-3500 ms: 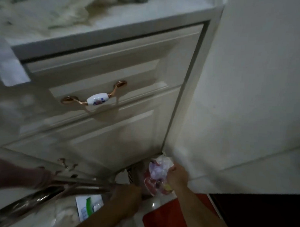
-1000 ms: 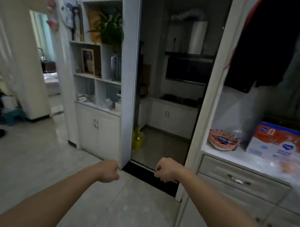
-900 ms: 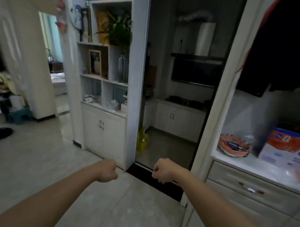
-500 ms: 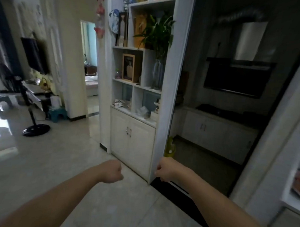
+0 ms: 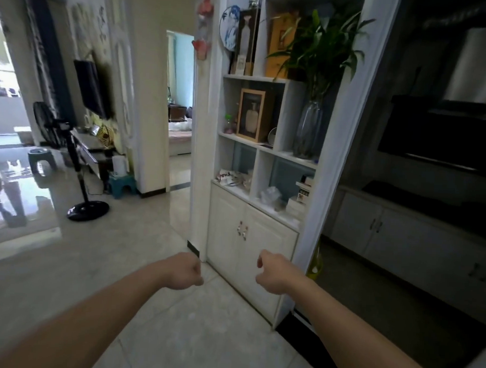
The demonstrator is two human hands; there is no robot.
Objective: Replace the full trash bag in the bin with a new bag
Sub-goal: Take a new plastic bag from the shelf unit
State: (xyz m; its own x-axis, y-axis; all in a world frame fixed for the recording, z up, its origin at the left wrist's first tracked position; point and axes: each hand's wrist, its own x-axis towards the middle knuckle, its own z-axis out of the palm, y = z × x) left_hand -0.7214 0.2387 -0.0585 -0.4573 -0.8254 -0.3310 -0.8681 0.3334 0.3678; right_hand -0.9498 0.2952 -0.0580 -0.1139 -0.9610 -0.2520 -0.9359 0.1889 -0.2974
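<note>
No trash bin and no trash bag show in the head view. Both my arms stretch forward over the tiled floor. My left hand (image 5: 185, 271) is curled into a fist and holds nothing. My right hand (image 5: 273, 271) is also curled into a fist, empty, in front of the white cabinet's lower doors. The two fists hang about level, a short gap between them.
A white shelf cabinet (image 5: 251, 239) with a plant, vase and framed picture stands straight ahead. To its right a dark kitchen doorway (image 5: 400, 217) opens. A standing fan (image 5: 79, 178), stools and a TV sit at the left. Pale floor tiles (image 5: 123, 262) spread around.
The view has swung left from the kitchen doorway toward the living room. Both fists stay raised and empty. Seconds earlier my hands were low at a bag beside a drawer unit.
</note>
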